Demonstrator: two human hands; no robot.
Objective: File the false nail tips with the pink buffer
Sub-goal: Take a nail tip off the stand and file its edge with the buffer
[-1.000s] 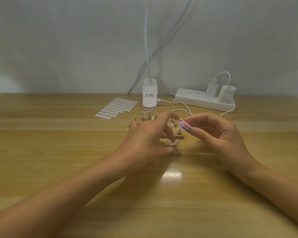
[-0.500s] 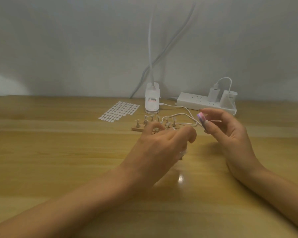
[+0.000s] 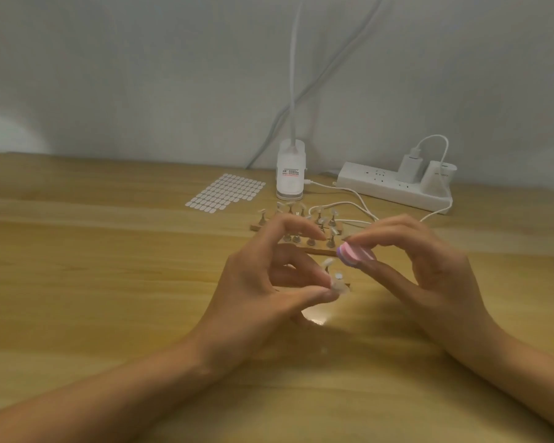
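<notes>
My right hand pinches the pink buffer, a small block with a purple edge, between thumb and fingers. My left hand pinches a clear false nail tip on its small stand between thumb and middle finger, with the index finger arched above. The buffer hovers just above and to the right of that tip. Another tip stands close behind. Several more nail tips on metal pegs stand on wooden strips beyond my fingers.
A sheet of white adhesive tabs lies at the back left. A white lamp base and a white power strip with plugs and cables stand near the wall. The wooden table stretches bare to the left.
My right hand has brought the buffer down and left, close to my left hand. My left hand has uncurled from a closed pose and now pinches a nail tip stand.
</notes>
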